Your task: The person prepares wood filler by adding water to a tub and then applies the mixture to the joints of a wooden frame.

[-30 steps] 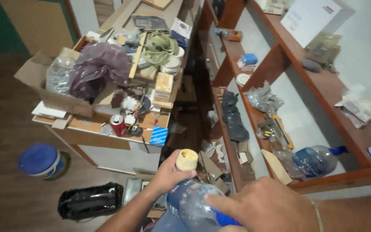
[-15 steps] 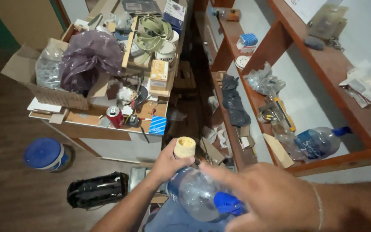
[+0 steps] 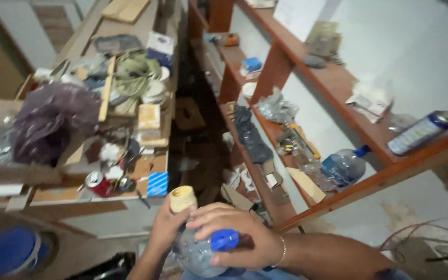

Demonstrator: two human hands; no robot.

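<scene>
My left hand (image 3: 164, 228) grips a small jar with a cream-yellow lid (image 3: 182, 198), held upright at the bottom centre of the head view. Right beside it, my right hand (image 3: 234, 236) wraps over a clear plastic bottle (image 3: 198, 254) near its blue cap (image 3: 224, 240). The bottle lies tilted against my left wrist, its lower part cut off by the frame edge. Both hands are close together, touching around the bottle.
A cluttered workbench (image 3: 130, 176) on the left carries a purple plastic bag (image 3: 47, 122), a red can (image 3: 98, 184), boxes and coiled cord. Wooden shelves (image 3: 333, 186) on the right hold a large clear water bottle (image 3: 342, 167) and a spray can (image 3: 421, 132). A blue lid (image 3: 9, 251) lies on the floor.
My right hand has slid left over the bottle, now covering it near the blue cap. The view has swung right, showing more of the shelves and wall.
</scene>
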